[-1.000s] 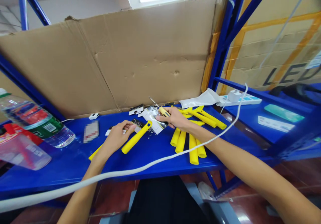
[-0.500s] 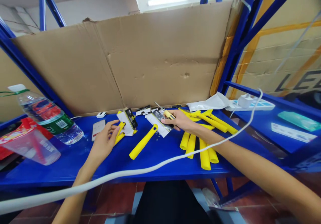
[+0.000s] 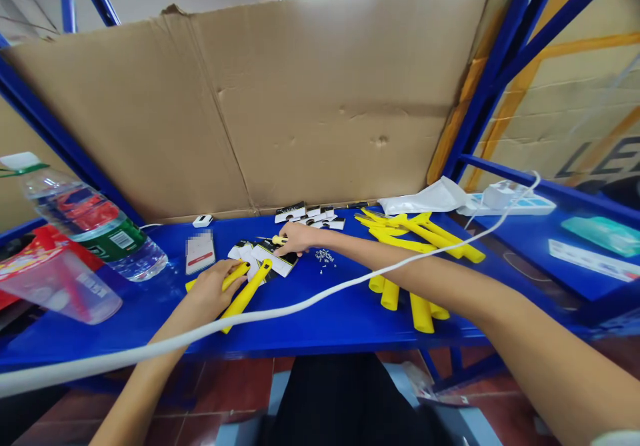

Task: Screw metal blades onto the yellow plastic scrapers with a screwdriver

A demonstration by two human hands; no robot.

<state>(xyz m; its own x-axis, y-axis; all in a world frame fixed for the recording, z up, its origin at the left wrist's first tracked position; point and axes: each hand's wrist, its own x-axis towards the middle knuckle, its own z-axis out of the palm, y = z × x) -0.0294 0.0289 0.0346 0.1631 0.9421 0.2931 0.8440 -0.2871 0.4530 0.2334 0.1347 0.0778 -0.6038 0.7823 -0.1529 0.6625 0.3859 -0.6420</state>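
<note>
My left hand (image 3: 214,291) is closed over a yellow tube-shaped handle (image 3: 236,275) lying on the blue shelf (image 3: 320,323). Beside it, touching or nearly so, rests a second yellow handle (image 3: 246,297). In my right hand (image 3: 296,238) is a small screwdriver (image 3: 279,240) with a pale yellow grip, its tip pointing left. The fingers of that hand also reach down to a black-and-white card (image 3: 283,266), but whether they pinch it is hidden. Black-and-white cards (image 3: 242,251) lie between the hands. Just right of my right hand is a scatter of tiny screws (image 3: 324,257).
Several yellow handles (image 3: 423,313) are piled at right, under my right forearm. More cards (image 3: 313,217) lie by the cardboard wall (image 3: 320,113). A white cable (image 3: 345,282) crosses in front. A phone (image 3: 200,251), a water bottle (image 3: 100,226) and a plastic cup (image 3: 85,293) stand left.
My right hand has moved left with the screwdriver, bringing the card beside the other cards. The screws are uncovered. The loose handle now lies farther left, against my left hand's handle.
</note>
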